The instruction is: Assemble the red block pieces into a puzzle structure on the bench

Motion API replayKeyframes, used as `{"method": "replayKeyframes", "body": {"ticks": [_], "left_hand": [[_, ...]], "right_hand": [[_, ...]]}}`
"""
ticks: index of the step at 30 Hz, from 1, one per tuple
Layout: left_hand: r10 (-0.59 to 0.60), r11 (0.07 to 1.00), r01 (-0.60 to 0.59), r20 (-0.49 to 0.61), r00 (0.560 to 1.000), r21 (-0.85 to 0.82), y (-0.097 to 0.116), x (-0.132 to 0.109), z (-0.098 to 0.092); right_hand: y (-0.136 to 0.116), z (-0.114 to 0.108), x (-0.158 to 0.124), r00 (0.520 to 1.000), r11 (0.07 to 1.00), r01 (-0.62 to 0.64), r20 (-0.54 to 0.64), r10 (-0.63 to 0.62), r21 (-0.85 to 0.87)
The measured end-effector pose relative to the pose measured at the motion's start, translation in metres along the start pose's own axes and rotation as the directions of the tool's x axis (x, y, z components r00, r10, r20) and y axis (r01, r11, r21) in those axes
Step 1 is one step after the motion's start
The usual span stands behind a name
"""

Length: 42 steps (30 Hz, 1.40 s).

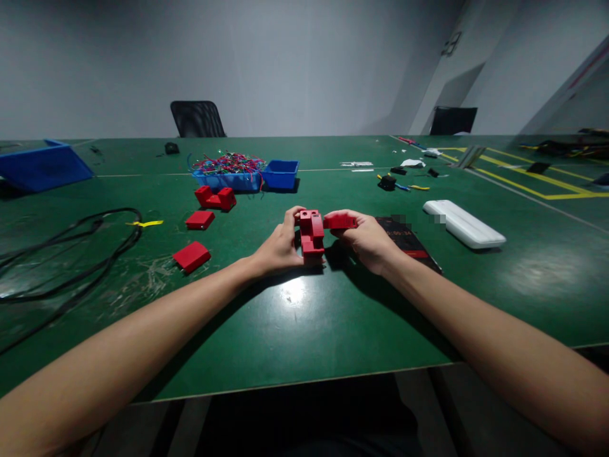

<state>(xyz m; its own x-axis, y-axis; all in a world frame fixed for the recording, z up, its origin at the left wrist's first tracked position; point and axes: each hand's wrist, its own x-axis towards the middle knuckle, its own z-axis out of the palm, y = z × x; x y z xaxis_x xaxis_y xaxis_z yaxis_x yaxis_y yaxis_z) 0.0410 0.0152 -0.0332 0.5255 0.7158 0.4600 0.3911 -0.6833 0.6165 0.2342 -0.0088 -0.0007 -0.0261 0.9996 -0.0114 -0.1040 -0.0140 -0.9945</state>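
My left hand [281,244] is closed around the side of a red notched block [311,236], which has round holes near its top and sits low over the green table. Just to its right, my right hand [364,238] pinches a smaller red block [340,221] between thumb and fingers. The two red pieces are close together, with a narrow gap between them. On the left lie another red notched block [216,198], a red block [200,220] and a red block with metal prongs [191,257].
A blue bin [228,182] heaped with coloured wires stands beside a smaller blue bin [281,174]. Black cables [102,254] loop at left. A dark phone-like slab [413,244] and a white oblong case [464,223] lie at right. A blue tray [45,168] leans far left.
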Motion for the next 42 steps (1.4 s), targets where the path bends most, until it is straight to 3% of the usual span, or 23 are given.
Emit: {"method": "replayKeyframes", "body": {"ticks": [7, 12, 16, 20, 34, 42], "left_hand": [[-0.001, 1.000, 0.001, 0.005, 1.000, -0.004, 0.001, 0.001, 0.000], [-0.001, 1.000, 0.001, -0.004, 1.000, 0.002, 0.001, 0.001, 0.001], [0.009, 1.000, -0.009, -0.007, 1.000, -0.007, -0.001, 0.001, 0.001], [0.024, 1.000, -0.024, -0.015, 1.000, -0.008, -0.001, 0.001, 0.002], [-0.014, 1.000, 0.014, 0.001, 1.000, -0.005, 0.003, 0.000, -0.001], [-0.010, 1.000, 0.010, 0.003, 1.000, -0.012, 0.002, 0.000, -0.001]], "right_hand": [[-0.002, 0.001, 0.002, 0.994, 0.994, -0.095, -0.041, 0.097, 0.063], [-0.012, 0.001, -0.001, 0.960, 0.941, -0.232, -0.097, 0.262, 0.248], [-0.020, 0.000, -0.002, 0.947, 0.881, -0.284, -0.033, 0.319, 0.379], [-0.021, -0.002, -0.002, 0.937, 0.855, -0.332, 0.034, 0.348, 0.398], [-0.008, -0.001, 0.000, 0.981, 0.936, -0.192, 0.057, 0.183, 0.294], [-0.007, -0.002, -0.003, 0.993, 0.990, -0.116, -0.023, 0.118, 0.083]]}}
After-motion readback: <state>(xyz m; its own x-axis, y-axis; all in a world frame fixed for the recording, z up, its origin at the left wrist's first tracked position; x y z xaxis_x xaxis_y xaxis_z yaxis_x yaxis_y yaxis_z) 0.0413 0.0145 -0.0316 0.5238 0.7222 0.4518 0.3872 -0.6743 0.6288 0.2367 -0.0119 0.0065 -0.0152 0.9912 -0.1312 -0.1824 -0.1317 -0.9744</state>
